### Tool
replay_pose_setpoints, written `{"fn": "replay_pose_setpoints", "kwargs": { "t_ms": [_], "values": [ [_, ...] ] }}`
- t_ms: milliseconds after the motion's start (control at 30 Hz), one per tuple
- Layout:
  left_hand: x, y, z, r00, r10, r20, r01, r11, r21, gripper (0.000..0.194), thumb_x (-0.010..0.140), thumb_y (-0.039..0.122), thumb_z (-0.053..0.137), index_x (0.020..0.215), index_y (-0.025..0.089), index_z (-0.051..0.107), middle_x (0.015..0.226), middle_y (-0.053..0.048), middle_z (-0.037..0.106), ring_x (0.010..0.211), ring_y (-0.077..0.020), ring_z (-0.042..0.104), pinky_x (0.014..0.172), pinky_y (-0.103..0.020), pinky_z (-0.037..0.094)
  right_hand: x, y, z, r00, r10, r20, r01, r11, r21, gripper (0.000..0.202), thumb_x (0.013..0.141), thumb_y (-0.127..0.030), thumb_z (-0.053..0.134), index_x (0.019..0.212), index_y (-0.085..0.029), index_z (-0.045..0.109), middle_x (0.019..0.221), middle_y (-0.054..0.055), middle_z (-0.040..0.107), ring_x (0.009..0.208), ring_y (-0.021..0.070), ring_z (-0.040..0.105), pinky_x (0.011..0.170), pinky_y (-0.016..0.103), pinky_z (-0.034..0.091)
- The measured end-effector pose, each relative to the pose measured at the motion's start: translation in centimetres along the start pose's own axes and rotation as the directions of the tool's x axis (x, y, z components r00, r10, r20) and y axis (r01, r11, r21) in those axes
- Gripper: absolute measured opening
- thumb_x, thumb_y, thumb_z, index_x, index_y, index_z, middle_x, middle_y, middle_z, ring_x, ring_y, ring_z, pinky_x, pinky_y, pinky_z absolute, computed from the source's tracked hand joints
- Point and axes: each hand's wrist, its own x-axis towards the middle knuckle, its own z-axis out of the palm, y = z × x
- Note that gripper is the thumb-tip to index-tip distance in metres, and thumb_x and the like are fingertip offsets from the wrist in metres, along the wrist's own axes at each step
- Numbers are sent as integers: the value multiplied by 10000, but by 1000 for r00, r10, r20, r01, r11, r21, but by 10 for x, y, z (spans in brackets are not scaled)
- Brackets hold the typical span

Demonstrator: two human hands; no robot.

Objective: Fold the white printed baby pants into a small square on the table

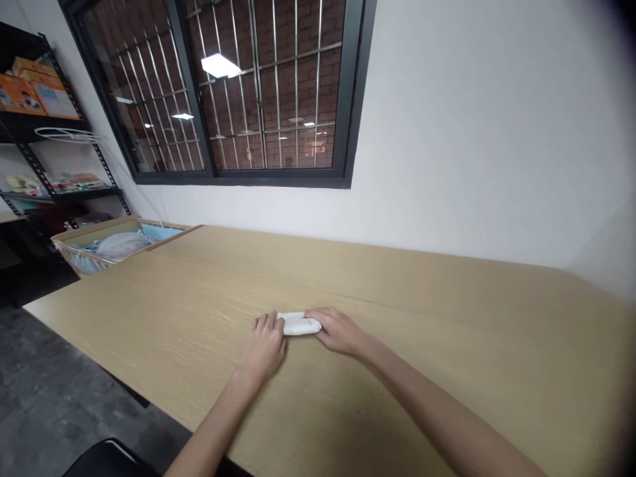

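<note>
A small white bundle, which looks soft and folded, lies on the light wooden table between my two hands. My left hand grips its left end with the fingers bent around it. At the right end, my right hand holds it between thumb and fingers. Parts of both ends are hidden under my fingers. What the bundle is made of I cannot tell.
A wooden crib-like box with blue and white cloth adjoins the table's far left. Behind it stands a black shelf with boxes. A black chair is at the lower left. The wall and barred window are beyond the table.
</note>
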Motion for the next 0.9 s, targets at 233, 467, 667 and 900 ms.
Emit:
{"fn": "replay_pose_setpoints", "kwargs": {
  "t_ms": [233, 467, 667, 900],
  "values": [
    [-37, 11, -24, 974, -220, -48, 167, 849, -502, 284, 993, 406, 447, 1190, 215, 519, 1023, -79, 708, 882, -222, 681, 764, -322, 505, 14, -25, -28, 958, 285, 3, -252, 843, 476, 338, 984, -402, 522, 1257, -204, 510, 1099, 68, 684, 940, 216, 651, 791, 325, 503],
    [-46, 32, 5, 955, -296, 23, 284, 885, -369, 323, 982, 342, 434, 1232, 151, 507, 1050, -155, 705, 996, -326, 657, 850, -430, 486, 35, -2, 1, 904, 428, -19, -410, 877, 252, 389, 994, -355, 531, 1333, -170, 483, 1128, 133, 703, 987, 238, 684, 849, 359, 540],
    [-62, 54, 38, 963, -130, -237, 122, 991, -46, 479, 1010, 395, 378, 1357, 102, 532, 1456, -214, 515, 1326, -378, 484, 1052, -542, 432, 25, -17, 11, 943, 296, -151, -298, 954, 9, 498, 1062, -414, 350, 1478, -149, 418, 1505, 191, 484, 1427, 308, 409, 1187, 526, 284],
    [-84, 74, 72, 979, -15, -202, 13, 1000, -11, 498, 951, 329, 475, 1397, 138, 587, 1407, -177, 602, 1353, -395, 503, 1153, -608, 383, -13, -77, 8, 940, -235, 249, 209, 970, 124, 537, 1076, -428, 339, 1573, -226, 367, 1627, 76, 354, 1516, 238, 291, 1239, 444, 261]
  ]
}}
